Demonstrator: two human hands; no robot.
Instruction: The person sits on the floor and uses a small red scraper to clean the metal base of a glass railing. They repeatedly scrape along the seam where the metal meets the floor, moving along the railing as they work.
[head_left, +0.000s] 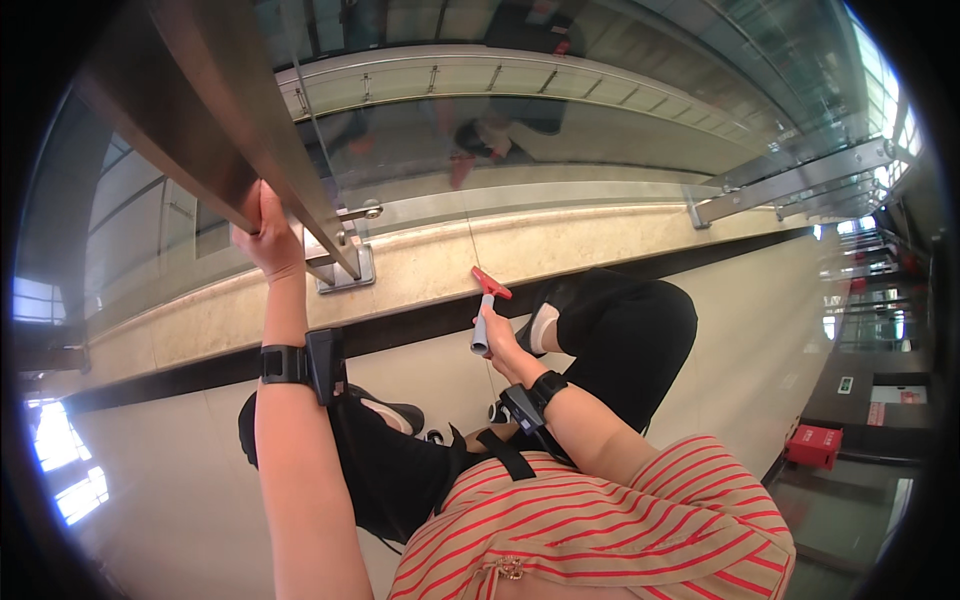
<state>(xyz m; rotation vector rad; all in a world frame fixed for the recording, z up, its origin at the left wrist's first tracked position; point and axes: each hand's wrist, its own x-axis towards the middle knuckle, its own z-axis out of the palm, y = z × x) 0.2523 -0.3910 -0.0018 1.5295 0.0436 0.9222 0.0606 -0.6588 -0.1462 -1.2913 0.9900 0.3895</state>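
My left hand (268, 238) is raised at the upper left, its fingers wrapped round the edge of a brushed-metal railing post (218, 105). In the middle, my right hand (502, 335) grips the grey handle of a small scraper (490, 287) with a red T-shaped head. The head points away from me, at the front edge of a beige stone ledge (420, 252); whether it touches the stone I cannot tell. A clear glass panel (400, 150) rises behind the ledge, with reddish reflections in it. Black devices are strapped on both wrists.
A metal bracket (345, 272) fixes the post to the ledge, and another metal post (800, 185) stands at the right. A dark strip runs along the ledge's base above pale floor tiles (740, 330). My bent knees are close to the ledge. A red box (813, 446) stands far right.
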